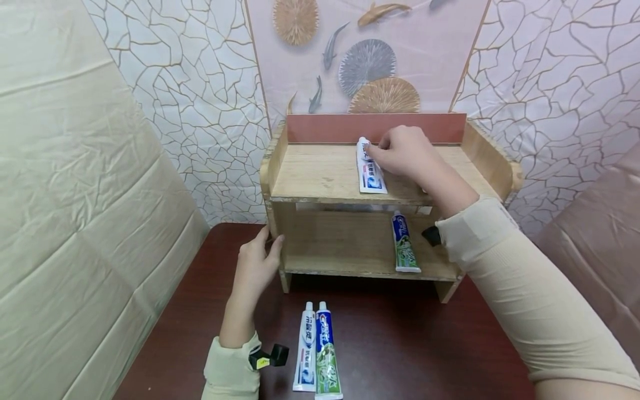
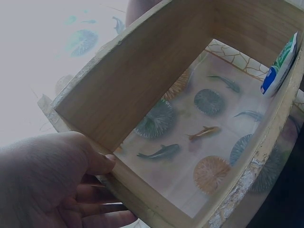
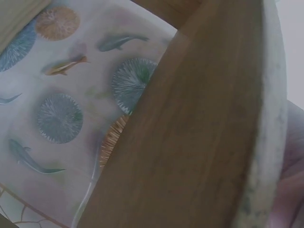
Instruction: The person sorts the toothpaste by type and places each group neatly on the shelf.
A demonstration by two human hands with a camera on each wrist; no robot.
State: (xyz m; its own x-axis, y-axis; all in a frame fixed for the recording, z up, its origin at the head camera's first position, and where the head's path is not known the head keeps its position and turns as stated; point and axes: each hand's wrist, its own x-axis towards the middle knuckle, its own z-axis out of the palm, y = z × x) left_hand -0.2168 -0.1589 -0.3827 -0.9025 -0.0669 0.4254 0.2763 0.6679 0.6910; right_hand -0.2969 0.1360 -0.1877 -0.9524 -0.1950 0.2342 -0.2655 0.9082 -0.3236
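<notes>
On the top board of a wooden two-tier shelf [image 1: 327, 172] lies a white toothpaste tube [image 1: 371, 175], cap toward the back. My right hand [image 1: 407, 153] pinches this tube near its cap end; only part of that hand [image 3: 289, 190] shows behind the board in the right wrist view. My left hand [image 1: 255, 264] grips the shelf's left side panel, thumb at the front edge and fingers outside, as the left wrist view also shows. A blue-and-green toothpaste tube [image 1: 405, 244] lies on the lower board, its crimped end at the front edge.
In front of the shelf, another white toothpaste tube [image 1: 306, 350] and another blue-and-green tube [image 1: 327, 355] lie side by side on the dark red table [image 1: 400, 339]. A reddish back strip [image 1: 325, 129] and raised side panels bound the top board. Patterned cloth [image 1: 200, 83] hangs behind.
</notes>
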